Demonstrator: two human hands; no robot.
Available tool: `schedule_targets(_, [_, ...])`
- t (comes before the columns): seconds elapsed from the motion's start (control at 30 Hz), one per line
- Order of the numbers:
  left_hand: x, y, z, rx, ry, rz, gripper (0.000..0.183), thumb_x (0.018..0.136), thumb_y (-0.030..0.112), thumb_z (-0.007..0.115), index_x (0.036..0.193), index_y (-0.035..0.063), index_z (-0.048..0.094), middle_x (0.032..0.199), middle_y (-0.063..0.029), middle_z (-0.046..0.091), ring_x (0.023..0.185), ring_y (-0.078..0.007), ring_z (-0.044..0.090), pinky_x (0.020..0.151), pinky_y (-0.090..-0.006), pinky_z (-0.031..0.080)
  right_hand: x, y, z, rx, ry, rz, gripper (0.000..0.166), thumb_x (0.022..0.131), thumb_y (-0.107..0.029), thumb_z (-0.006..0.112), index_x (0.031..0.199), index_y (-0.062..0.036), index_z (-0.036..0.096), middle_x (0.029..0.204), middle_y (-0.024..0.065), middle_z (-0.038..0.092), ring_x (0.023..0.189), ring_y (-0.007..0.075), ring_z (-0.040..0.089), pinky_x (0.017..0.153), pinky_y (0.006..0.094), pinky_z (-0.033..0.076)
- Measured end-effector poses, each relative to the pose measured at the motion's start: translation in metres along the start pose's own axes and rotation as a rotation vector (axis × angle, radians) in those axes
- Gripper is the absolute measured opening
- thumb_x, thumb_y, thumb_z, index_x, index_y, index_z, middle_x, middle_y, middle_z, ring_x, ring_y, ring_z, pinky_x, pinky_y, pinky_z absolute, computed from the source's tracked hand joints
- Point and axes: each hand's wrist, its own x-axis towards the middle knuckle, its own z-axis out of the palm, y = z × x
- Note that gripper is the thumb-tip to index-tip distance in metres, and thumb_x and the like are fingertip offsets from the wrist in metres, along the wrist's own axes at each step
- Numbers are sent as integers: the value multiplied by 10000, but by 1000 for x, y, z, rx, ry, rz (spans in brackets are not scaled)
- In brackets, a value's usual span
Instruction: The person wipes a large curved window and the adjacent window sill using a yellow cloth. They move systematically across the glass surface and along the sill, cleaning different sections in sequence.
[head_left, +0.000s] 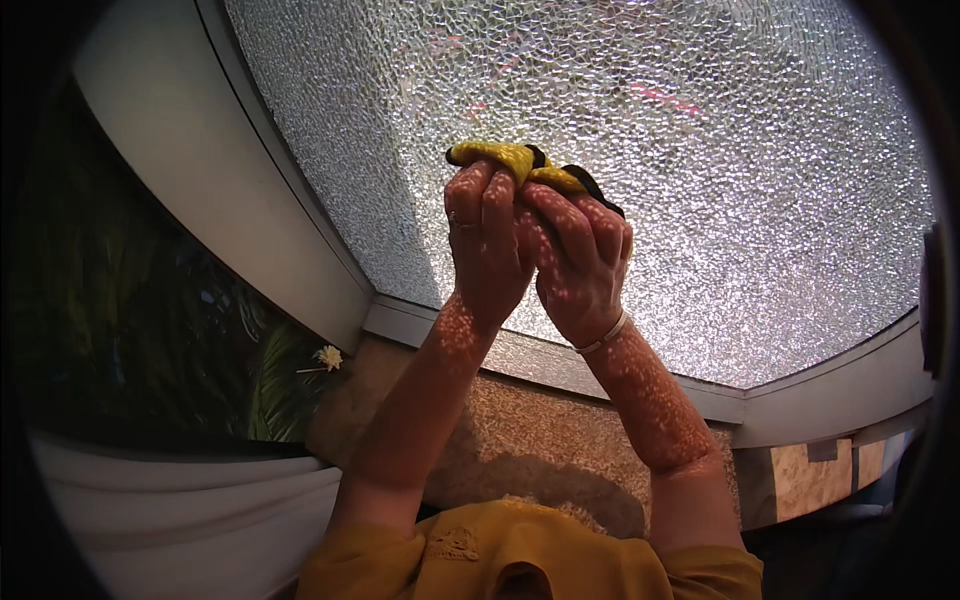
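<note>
Both hands grip one yellow cloth with black edging (499, 155), bunched up in front of a textured glass pane (720, 247). My left hand (484, 232), with a ring on one finger, has its fingers curled over the cloth's left part. Close beside it, my right hand (581, 251) clutches the right part, and a thin light band (602, 334) circles that wrist. The hands meet near the thumbs. Whether the cloth presses on the glass cannot be made out. Speckled light from the pane falls across both hands and forearms.
A pale frame (247, 172) borders the glass on the left, with a lower rail (559, 366) beneath it. Brown speckled flooring (555, 427) lies below. At left are green leaves (277, 382), a small pale flower (328, 358) and white draped fabric (187, 495).
</note>
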Motion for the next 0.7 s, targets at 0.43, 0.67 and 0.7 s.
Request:
schedule_targets(0.43, [-33, 27, -12, -149, -173, 69, 236, 936, -12, 595, 1164, -68, 581, 1130, -228, 574, 1013, -402, 590, 871, -479, 505, -57, 19, -34, 88, -99, 72, 295, 857, -105, 699, 1143, -167, 742, 1254, -31, 648, 1112, 186, 599, 942, 367, 464])
schedule_targets(0.67, [40, 59, 21, -139, -139, 162, 373, 869, -68, 597, 1235, -14, 550, 1160, -208, 543, 1060, -391, 559, 918, -488, 489, -8, 55, -58, -137, 141, 134, 318, 880, -51, 685, 1172, -176, 699, 1204, 9, 654, 1072, 203, 611, 926, 376, 436])
schedule_targets(0.7, [30, 64, 24, -128, -146, 160, 389, 854, -66, 603, 1235, -3, 556, 1173, -198, 535, 1063, -386, 556, 912, -487, 495, -25, 60, -51, -160, 165, 117, 295, 876, -69, 698, 1150, -179, 696, 1182, 10, 653, 1054, 205, 617, 920, 385, 434])
